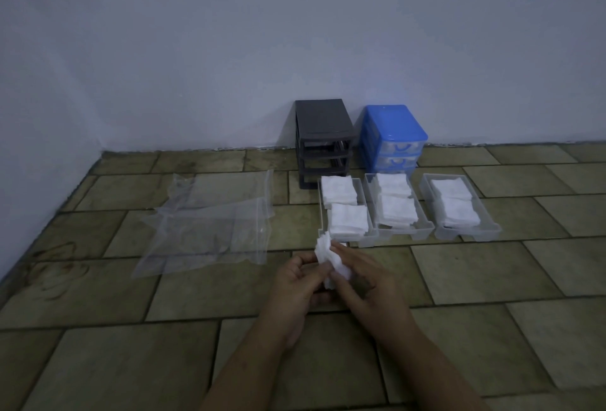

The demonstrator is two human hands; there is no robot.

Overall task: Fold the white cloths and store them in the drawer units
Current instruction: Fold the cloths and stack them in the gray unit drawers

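A crumpled white cloth (pixel 328 255) is held above the tiled floor between both hands. My left hand (pixel 296 282) grips its left side and my right hand (pixel 360 279) pinches its right side. Just beyond the hands, three clear drawers lie on the floor, each holding two stacks of folded white cloths: the left drawer (pixel 364 212), the middle drawer (pixel 370 195) and the right drawer (pixel 488 222). Against the wall stand a dark grey drawer unit (pixel 323 130) with empty slots and a blue drawer unit (pixel 393 135) with two drawers still in it.
A large clear plastic bag (pixel 210 223) lies flat on the floor to the left of the drawers. The white wall meets the floor right behind the drawer units. Bare tiles extend to the right and towards me.
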